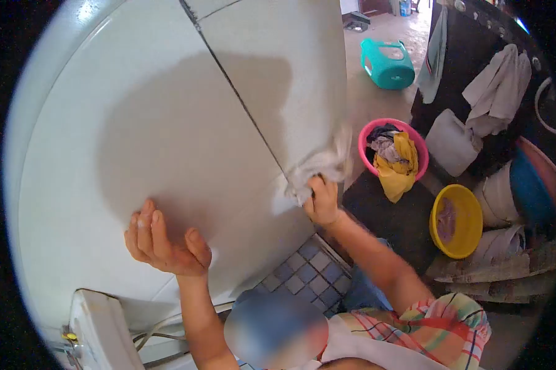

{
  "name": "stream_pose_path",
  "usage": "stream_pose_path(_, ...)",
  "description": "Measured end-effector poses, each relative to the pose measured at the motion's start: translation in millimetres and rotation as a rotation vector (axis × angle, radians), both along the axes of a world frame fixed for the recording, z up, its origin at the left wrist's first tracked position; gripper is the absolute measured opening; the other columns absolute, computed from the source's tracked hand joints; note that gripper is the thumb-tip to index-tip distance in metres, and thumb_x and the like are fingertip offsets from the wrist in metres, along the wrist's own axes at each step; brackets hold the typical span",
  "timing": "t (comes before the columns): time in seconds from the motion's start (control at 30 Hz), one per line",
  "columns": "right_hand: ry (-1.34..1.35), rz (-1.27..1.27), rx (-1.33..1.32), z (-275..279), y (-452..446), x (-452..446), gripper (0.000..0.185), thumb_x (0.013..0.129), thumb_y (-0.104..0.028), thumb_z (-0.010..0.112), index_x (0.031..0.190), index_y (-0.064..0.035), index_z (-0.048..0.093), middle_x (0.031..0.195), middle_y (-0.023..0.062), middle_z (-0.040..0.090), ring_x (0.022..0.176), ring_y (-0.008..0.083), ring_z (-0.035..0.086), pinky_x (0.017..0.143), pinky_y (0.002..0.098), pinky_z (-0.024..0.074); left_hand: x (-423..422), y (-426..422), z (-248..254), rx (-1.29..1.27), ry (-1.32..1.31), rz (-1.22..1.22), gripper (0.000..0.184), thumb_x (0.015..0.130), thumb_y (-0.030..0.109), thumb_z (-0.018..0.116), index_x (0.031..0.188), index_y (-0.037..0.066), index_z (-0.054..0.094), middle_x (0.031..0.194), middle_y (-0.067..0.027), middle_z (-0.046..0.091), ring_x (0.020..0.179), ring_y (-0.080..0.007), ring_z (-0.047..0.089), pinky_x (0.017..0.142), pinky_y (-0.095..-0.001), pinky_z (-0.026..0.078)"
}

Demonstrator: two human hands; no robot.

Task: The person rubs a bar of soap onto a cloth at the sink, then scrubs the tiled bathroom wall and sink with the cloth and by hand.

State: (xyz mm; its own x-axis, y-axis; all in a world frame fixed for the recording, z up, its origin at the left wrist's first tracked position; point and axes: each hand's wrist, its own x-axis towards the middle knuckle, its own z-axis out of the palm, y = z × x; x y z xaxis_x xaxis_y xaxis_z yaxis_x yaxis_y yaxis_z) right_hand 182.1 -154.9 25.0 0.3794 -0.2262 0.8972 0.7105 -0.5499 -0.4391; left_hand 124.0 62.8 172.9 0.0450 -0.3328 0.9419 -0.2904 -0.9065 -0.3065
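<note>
My right hand [325, 198] is closed around a crumpled whitish cloth [321, 166], held against the pale, smooth wall surface [167, 142] at a dark seam [232, 77]. Part of the cloth is smeared by motion. On the left, my left hand [167, 243] is raised close to the same surface, fingers slightly bent and thumb apart, with nothing in it. Whether its fingertips touch the wall I cannot tell. A broad shadow lies across the wall between and above both hands.
A pink basin [363, 140] of clothes, a yellow basin [473, 242], a white jerrycan [454, 143] and a teal plastic container [392, 68] stand at right. Cloths hang near a cloth [500, 89] on the dark unit. A white tank [99, 327] juts out lower left, beside blue-grey tiles [306, 262].
</note>
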Motion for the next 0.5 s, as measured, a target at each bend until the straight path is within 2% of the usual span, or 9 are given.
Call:
stream_pose_path(0.07,0.133,0.07,0.042,-12.7,-0.8,-10.9,0.019,0.058,0.002,0.052,0.075,-0.0032,0.057,0.088,0.0176,0.056,0.082,0.0369,0.053,0.075,0.0452,0.0415,-3.4,0.5,0.3,0.022,0.057,0.028,0.041,0.088,0.033,0.043,0.114,0.002,0.047,0.116,-0.0122,0.052,0.112,-0.0294,0.04,0.096,-0.0418,0.029)
stream_pose_path(0.13,0.081,0.051,-0.013,-3.5,-3.1,-3.6,0.025,0.056,0.003,0.052,0.078,-0.005,0.058,0.088,0.0177,0.056,0.078,0.0358,0.054,0.07,0.0434,0.0426,-3.7,1.8,-0.6,0.032,0.04,0.047,0.041,0.088,0.033,0.043,0.115,0.002,0.047,0.116,-0.012,0.052,0.112,-0.0298,0.04,0.096,-0.0416,0.029)
stream_pose_path(0.2,-0.096,0.009,-0.067,39.2,-4.3,10.6,0.031,0.053,0.002,0.054,0.082,-0.008,0.059,0.088,0.0157,0.057,0.075,0.0341,0.055,0.064,0.0417,0.0439,-0.6,-0.7,-0.4,0.026,0.02,0.057,0.041,0.088,0.033,0.043,0.115,0.002,0.047,0.116,-0.0119,0.052,0.112,-0.0302,0.039,0.097,-0.0414,0.029)
stream_pose_path(0.23,-0.262,-0.03,-0.153,92.2,-6.1,10.3,0.028,0.055,0.007,0.047,0.08,-0.0014,0.056,0.083,0.0199,0.051,0.071,0.0356,0.049,0.064,0.0408,0.041,-1.7,-1.3,-0.2,0.025,0.029,0.052,0.041,0.088,0.033,0.043,0.115,0.002,0.047,0.116,-0.012,0.052,0.112,-0.0301,0.039,0.097,-0.0412,0.028)
stream_pose_path(0.3,-0.409,0.002,-0.069,158.6,7.0,35.8,0.026,0.06,0.007,0.047,0.081,-0.0045,0.058,0.077,0.0162,0.055,0.069,0.0347,0.052,0.059,0.0386,0.0423,-4.8,-0.1,0.0,0.02,0.036,0.062,0.041,0.088,0.033,0.043,0.115,0.002,0.047,0.116,-0.012,0.052,0.112,-0.03,0.039,0.097,-0.041,0.028)
stream_pose_path(0.33,-0.362,0.044,-0.078,198.2,5.6,35.9,0.027,0.061,0.007,0.049,0.083,-0.006,0.059,0.077,0.0146,0.056,0.069,0.0341,0.053,0.06,0.0373,0.0429,-5.2,-0.9,0.2,0.018,0.043,0.051,0.041,0.088,0.033,0.043,0.115,0.002,0.047,0.116,-0.0123,0.052,0.112,-0.0297,0.039,0.097,-0.041,0.028)
stream_pose_path(0.4,-0.622,-0.019,-0.116,256.4,2.3,40.5,0.028,0.061,0.006,0.051,0.085,-0.0045,0.059,0.079,0.0132,0.056,0.071,0.0319,0.053,0.062,0.0358,0.0432,-2.4,-1.3,1.2,0.011,0.055,0.048,0.041,0.088,0.032,0.043,0.115,0.002,0.047,0.117,-0.0125,0.052,0.112,-0.0295,0.039,0.097,-0.0409,0.028)
stream_pose_path(0.43,-0.614,-0.009,-0.115,250.9,3.2,45.3,0.028,0.061,0.006,0.051,0.085,-0.0045,0.059,0.079,0.0132,0.056,0.071,0.0319,0.053,0.062,0.0358,0.0432,-2.3,-1.6,1.5,0.019,0.053,0.03,0.039,0.087,0.031,0.043,0.113,0.003,0.048,0.115,-0.012,0.052,0.11,-0.0296,0.039,0.095,-0.0404,0.029)
stream_pose_path(0.5,-0.677,-0.134,-0.035,228.2,2.1,60.5,0.037,0.053,-0.006,0.066,0.088,-0.0168,0.059,0.087,0.0077,0.056,0.08,0.0277,0.053,0.067,0.0377,0.0449,-2.7,0.3,-1.1,0.013,0.033,0.021,0.036,0.086,0.029,0.043,0.111,0.004,0.049,0.113,-0.0115,0.052,0.108,-0.0296,0.038,0.092,-0.0399,0.03)
